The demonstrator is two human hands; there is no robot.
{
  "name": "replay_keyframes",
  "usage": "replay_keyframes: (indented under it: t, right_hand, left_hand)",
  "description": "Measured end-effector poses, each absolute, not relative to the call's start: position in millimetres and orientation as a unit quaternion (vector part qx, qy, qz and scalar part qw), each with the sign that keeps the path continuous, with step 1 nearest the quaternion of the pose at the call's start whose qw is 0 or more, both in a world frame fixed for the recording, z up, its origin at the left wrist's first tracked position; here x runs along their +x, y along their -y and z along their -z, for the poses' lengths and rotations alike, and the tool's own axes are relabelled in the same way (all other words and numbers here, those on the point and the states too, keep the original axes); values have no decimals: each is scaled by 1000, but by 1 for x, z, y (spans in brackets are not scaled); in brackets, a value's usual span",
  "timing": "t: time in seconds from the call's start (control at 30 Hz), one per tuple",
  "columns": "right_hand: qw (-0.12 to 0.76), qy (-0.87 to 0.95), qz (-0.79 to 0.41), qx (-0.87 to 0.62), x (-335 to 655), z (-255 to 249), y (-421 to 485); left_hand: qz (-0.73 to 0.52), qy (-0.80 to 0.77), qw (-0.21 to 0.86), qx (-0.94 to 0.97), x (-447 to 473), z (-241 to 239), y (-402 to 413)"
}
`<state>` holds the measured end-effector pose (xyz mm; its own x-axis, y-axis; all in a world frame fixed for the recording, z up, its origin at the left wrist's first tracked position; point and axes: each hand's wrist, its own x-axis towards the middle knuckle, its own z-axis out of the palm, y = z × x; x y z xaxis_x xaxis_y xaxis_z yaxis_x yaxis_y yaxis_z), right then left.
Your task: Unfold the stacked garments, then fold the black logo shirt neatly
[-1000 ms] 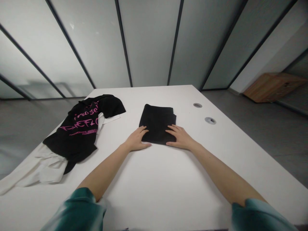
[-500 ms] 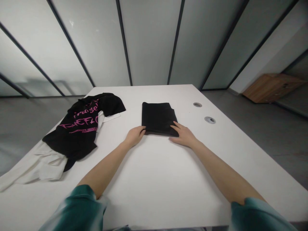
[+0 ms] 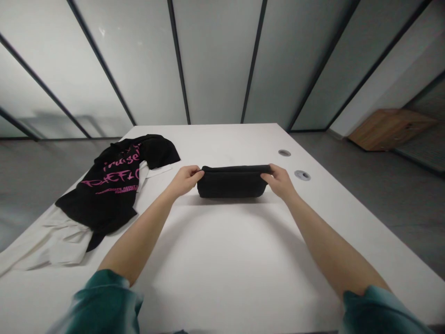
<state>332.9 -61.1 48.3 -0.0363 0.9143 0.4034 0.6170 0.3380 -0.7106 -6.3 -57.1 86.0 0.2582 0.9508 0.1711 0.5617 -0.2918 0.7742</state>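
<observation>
A folded black garment [image 3: 232, 183] is held up in front of me over the table, its upper edge stretched level between both hands. My left hand [image 3: 189, 178] pinches its upper left corner between thumb and fingers. At the opposite corner, my right hand [image 3: 278, 180] grips the same edge with the thumb on the near side. The fabric hangs in a short, wide panel with its lower edge at or just above the tabletop. Which kind of garment it is cannot be made out in this folded state.
On the left of the white table [image 3: 229, 260] lies a black T-shirt [image 3: 114, 185] with pink lettering, spread over a white garment [image 3: 66, 241]. Two round cable grommets [image 3: 302, 175] are set into the tabletop at the right. Beyond stand frosted glass panels and a wooden cabinet [image 3: 391, 129].
The black garment lay flat before; its near edge is now lifted and pulled taut. My left hand has moved slightly left and up, my right hand right and up, closing on the corner.
</observation>
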Motion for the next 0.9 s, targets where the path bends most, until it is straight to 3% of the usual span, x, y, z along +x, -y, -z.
replay_keyframes:
  t: [0.1, 0.23, 0.33, 0.47, 0.53, 0.67, 0.9]
  right_hand:
    - [389, 679, -225, -581, 321, -45, 31]
    - [270, 674, -168, -666, 307, -26, -3]
    - [213, 676, -115, -697, 303, -13, -8]
    - [255, 731, -11, -632, 299, -13, 11]
    - [247, 795, -3, -553, 296, -15, 26]
    - [129, 873, -54, -467, 291, -9, 53]
    - [104, 839, -40, -532, 301, 17, 64]
  left_hand:
    - [-352, -570, 334, 662, 5, -79, 24]
    - [-333, -615, 368, 613, 18, -49, -14]
    - [-334, -651, 260, 630, 23, -31, -15]
    - [-294, -561, 101, 767, 25, -19, 16]
    - [-222, -500, 87, 833, 25, -15, 34]
    - [-113, -482, 104, 863, 22, -3, 52]
    - [-223, -518, 111, 818, 4, 13, 44]
